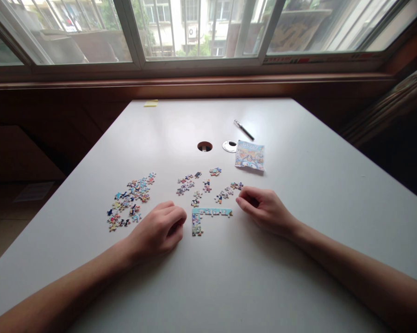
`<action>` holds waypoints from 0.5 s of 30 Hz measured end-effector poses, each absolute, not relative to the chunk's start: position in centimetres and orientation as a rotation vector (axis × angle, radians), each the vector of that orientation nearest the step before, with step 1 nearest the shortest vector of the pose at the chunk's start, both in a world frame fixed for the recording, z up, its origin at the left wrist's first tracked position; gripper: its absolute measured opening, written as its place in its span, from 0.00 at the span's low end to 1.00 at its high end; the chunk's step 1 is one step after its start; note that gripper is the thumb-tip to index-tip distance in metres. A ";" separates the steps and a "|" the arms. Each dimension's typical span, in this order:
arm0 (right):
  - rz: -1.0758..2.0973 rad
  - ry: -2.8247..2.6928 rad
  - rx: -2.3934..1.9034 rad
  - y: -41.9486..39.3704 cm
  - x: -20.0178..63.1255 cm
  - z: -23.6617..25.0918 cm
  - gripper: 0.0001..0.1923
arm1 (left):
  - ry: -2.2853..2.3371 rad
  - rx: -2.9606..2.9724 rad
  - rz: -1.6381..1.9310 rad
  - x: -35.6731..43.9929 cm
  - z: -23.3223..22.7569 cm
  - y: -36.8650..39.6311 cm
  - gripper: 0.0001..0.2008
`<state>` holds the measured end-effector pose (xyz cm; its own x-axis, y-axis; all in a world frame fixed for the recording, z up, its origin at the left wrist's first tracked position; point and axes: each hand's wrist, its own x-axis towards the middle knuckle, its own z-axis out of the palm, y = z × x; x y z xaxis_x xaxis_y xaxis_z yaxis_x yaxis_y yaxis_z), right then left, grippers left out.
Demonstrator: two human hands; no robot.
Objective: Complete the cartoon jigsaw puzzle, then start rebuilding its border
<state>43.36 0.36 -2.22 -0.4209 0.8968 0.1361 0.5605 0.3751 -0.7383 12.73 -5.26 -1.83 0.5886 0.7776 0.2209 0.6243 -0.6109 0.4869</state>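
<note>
Curled right hand (264,209), grip contents hidden

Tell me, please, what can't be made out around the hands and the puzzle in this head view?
- Left hand: fingers curled under; any piece inside is hidden.
- Right hand: fingertips fold inward, grip unclear.
- Loose pieces: too small to read.
- Picture card: print too small.
- Joined edge strip: image too small.
</note>
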 end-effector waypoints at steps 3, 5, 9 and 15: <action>0.831 -2.109 -1.253 0.4 43.3 -2.2 0.13 | 1.132 2.461 0.597 12.8 -1.8 -5.2 0.06; 0.829 -2.111 -1.252 0.4 43.3 -2.1 0.13 | 1.132 2.461 0.596 12.8 -1.8 -5.2 0.06; 0.829 -2.114 -1.254 0.4 43.3 -2.2 0.13 | 1.141 2.464 0.587 12.7 -2.0 -5.3 0.06; 0.835 -2.111 -1.250 0.4 43.3 -2.2 0.14 | 1.138 2.469 0.597 12.7 -1.9 -5.3 0.06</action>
